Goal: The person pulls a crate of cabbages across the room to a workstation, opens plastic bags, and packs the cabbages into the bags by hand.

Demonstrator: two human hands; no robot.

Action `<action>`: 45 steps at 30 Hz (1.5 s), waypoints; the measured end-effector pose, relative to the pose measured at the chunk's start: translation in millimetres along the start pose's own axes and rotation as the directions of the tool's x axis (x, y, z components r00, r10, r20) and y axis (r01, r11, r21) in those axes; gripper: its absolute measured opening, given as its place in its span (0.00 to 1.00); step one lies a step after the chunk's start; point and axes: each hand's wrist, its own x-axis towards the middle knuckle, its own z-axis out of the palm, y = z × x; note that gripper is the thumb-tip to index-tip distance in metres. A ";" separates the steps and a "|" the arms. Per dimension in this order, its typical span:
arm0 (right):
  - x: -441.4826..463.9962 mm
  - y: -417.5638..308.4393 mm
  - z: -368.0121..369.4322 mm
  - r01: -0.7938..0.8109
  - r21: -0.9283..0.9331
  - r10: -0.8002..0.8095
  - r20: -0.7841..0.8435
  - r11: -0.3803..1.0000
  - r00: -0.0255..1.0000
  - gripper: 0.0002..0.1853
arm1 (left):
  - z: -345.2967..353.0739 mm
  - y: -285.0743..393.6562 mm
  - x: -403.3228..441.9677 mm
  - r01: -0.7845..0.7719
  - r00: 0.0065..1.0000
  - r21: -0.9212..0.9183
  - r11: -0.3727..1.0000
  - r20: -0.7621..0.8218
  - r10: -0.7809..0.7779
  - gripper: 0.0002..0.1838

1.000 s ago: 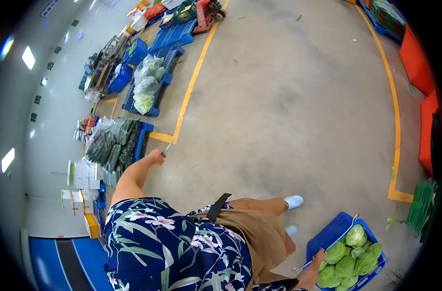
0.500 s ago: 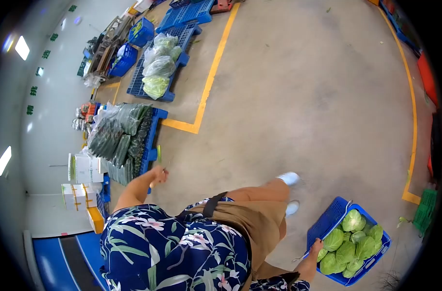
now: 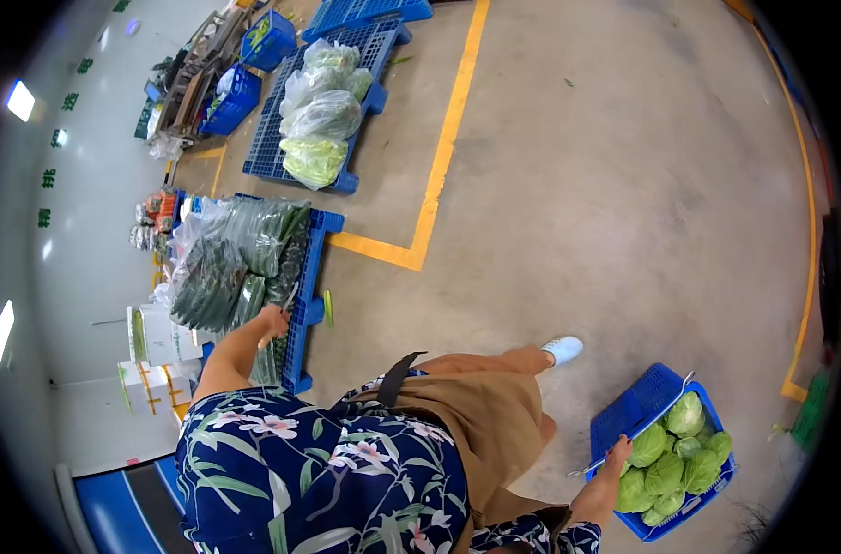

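My right hand [image 3: 617,452] is closed around the thin metal handle [image 3: 656,414] of a blue plastic basket [image 3: 621,406]. Several green cabbages [image 3: 665,473] fill the basket, which is close to the floor at my right side. My left hand [image 3: 273,321] is out to my left, its fingers closed on a slim, shiny, blade-like tool [image 3: 292,295]. It appears in front of a stack of bagged dark green vegetables [image 3: 245,245] on a blue pallet [image 3: 308,305]; whether it touches them I cannot tell.
Bagged pale green vegetables [image 3: 320,115] lie on another blue pallet [image 3: 265,152]. White boxes [image 3: 166,332] stand by the wall. A long green vegetable piece [image 3: 328,307] lies on the floor, near yellow floor lines [image 3: 439,175]. A green crate [image 3: 811,411] is at far right.
My left hand has moved left and slightly up in the view, over the bagged vegetables. The basket's handle is turned a little in my right hand. My legs have shifted in a step.
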 end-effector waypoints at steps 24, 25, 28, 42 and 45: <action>-324.3 76.7 277.0 0.154 -0.043 -0.153 0.032 0.987 0.988 0.08 | -247.2 -136.7 217.2 0.067 0.927 -0.473 0.879 0.355 0.120 0.21; -328.8 69.8 297.4 0.206 0.042 -0.208 0.046 0.978 0.977 0.08 | -268.4 -131.9 234.0 0.011 0.948 -0.441 0.897 0.290 0.131 0.20; -342.0 44.5 362.3 0.124 0.036 -0.121 -0.076 0.992 0.990 0.09 | -314.8 -152.8 290.2 0.020 0.973 -0.517 0.856 0.206 0.101 0.18; -550.7 32.1 526.3 0.095 -0.041 -0.093 0.039 0.995 0.995 0.08 | -447.8 -209.1 390.9 -0.235 0.911 -0.066 0.970 0.334 0.244 0.16; -577.7 62.8 551.9 0.207 -0.040 -0.206 0.027 0.978 0.978 0.09 | -483.3 -213.1 433.7 -0.430 0.845 0.080 0.899 0.386 0.370 0.17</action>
